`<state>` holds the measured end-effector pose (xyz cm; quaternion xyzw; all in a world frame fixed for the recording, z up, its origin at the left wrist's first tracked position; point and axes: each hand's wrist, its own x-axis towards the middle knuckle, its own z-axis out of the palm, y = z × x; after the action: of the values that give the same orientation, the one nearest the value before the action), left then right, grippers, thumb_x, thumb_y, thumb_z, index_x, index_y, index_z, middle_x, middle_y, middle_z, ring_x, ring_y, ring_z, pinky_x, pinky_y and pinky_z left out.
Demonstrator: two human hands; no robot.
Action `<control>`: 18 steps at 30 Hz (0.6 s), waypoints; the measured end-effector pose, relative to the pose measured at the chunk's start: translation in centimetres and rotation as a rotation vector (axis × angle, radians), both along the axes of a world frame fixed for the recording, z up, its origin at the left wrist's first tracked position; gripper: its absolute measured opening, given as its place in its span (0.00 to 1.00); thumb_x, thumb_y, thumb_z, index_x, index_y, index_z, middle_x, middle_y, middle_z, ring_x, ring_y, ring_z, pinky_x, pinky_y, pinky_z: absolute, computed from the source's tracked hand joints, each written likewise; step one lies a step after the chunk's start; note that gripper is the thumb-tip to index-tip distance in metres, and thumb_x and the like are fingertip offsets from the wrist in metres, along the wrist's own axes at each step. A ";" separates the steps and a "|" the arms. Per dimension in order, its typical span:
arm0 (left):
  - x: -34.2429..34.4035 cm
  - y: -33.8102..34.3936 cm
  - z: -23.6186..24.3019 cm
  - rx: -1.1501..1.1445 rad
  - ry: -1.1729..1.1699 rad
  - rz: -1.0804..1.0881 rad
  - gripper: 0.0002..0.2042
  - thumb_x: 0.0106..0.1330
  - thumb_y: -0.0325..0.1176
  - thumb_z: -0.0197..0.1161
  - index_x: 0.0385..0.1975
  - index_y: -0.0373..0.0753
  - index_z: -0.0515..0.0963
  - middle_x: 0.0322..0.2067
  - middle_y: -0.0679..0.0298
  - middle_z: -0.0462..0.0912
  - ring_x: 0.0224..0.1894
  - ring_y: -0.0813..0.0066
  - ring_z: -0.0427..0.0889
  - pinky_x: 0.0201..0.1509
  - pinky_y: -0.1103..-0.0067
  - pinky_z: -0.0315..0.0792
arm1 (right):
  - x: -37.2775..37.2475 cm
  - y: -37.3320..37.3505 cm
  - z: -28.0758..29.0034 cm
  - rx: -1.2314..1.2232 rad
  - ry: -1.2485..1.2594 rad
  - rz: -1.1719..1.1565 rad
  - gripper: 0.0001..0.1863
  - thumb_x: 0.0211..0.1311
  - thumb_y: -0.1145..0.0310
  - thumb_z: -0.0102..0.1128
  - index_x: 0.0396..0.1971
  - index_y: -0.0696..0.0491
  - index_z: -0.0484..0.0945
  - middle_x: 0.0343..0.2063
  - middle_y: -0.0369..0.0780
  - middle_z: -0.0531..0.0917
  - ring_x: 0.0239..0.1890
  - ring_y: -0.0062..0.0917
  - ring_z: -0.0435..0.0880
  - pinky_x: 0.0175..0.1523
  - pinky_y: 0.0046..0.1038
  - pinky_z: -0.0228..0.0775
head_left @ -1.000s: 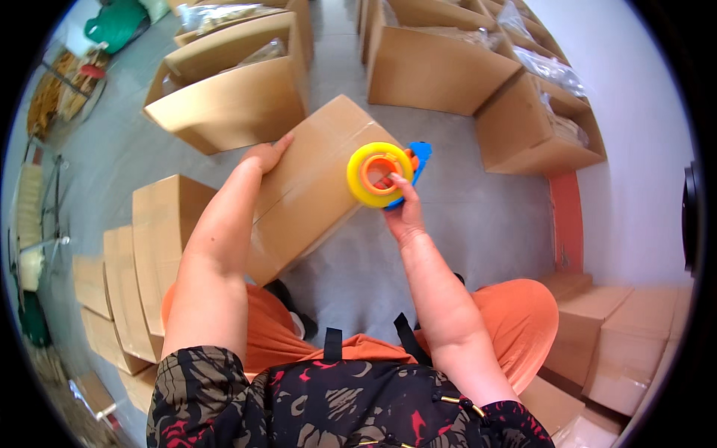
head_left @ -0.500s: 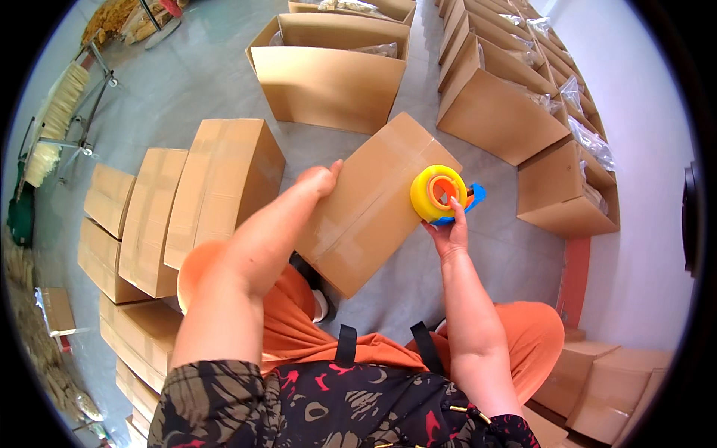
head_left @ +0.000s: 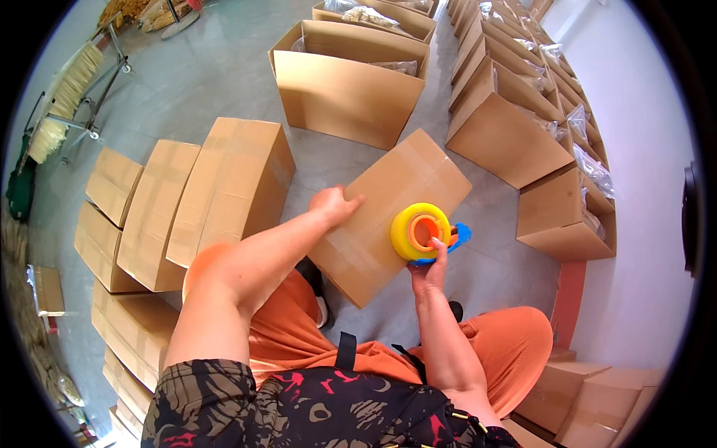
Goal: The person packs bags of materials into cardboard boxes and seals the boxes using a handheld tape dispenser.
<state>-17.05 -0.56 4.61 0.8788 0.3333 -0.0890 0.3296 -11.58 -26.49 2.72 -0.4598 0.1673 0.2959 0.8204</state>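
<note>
A smooth grey concrete floor (head_left: 224,67) fills the room, lit evenly by daylight. At three o'clock a white wall (head_left: 635,149) runs along it, with a red-painted strip (head_left: 569,299) at its base. Open cardboard cartons (head_left: 351,89) stand in rows from twelve to two o'clock. Closed, taped cartons (head_left: 157,209) lie stacked at nine o'clock. At ten o'clock a metal rack (head_left: 82,112) holds pale bundles.

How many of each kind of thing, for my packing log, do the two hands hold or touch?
closed cardboard box: 1, under the left hand
tape dispenser, yellow roll on blue frame: 1, gripped by the right hand
Total: 2
</note>
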 end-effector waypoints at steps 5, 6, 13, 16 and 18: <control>0.0 -2.3 6.1 0.058 -0.047 -0.065 0.31 0.67 0.61 0.55 0.50 0.37 0.81 0.43 0.50 0.86 0.47 0.53 0.84 0.51 0.63 0.75 | 1.5 -0.6 4.2 -0.014 -0.150 -0.111 0.33 0.58 0.56 0.64 0.63 0.46 0.69 0.57 0.34 0.78 0.59 0.28 0.77 0.63 0.35 0.67; 0.0 -2.2 7.5 0.061 -0.071 -0.063 0.30 0.68 0.60 0.55 0.50 0.37 0.81 0.42 0.50 0.86 0.46 0.53 0.84 0.50 0.64 0.76 | 2.2 -0.7 4.9 0.002 -0.193 -0.131 0.33 0.58 0.58 0.64 0.65 0.46 0.68 0.58 0.34 0.77 0.60 0.29 0.76 0.65 0.36 0.65; -6.0 -1.6 12.0 -0.032 -0.644 0.221 0.30 0.68 0.55 0.59 0.56 0.32 0.78 0.34 0.49 0.87 0.39 0.58 0.86 0.44 0.68 0.77 | 2.5 2.1 13.5 0.225 -0.452 -0.066 0.33 0.60 0.62 0.60 0.66 0.53 0.65 0.60 0.40 0.76 0.61 0.31 0.77 0.66 0.36 0.68; -9.6 1.2 15.7 -0.094 -0.777 0.394 0.28 0.69 0.52 0.61 0.57 0.32 0.77 0.35 0.51 0.87 0.37 0.69 0.86 0.44 0.74 0.77 | 0.8 5.3 17.7 0.337 -0.540 0.077 0.33 0.61 0.63 0.59 0.66 0.54 0.64 0.59 0.41 0.76 0.61 0.32 0.77 0.67 0.37 0.67; -12.5 3.4 18.7 0.091 -0.857 0.513 0.25 0.69 0.48 0.63 0.56 0.32 0.78 0.35 0.54 0.88 0.36 0.77 0.84 0.44 0.77 0.76 | -0.5 8.2 20.2 0.461 -0.574 0.200 0.31 0.62 0.64 0.59 0.64 0.55 0.66 0.57 0.41 0.77 0.60 0.31 0.77 0.67 0.35 0.67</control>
<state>-29.52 2.83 23.33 0.7396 0.3769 0.3787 0.4093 -12.06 -18.31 22.93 -0.3415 -0.1859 0.2637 0.8828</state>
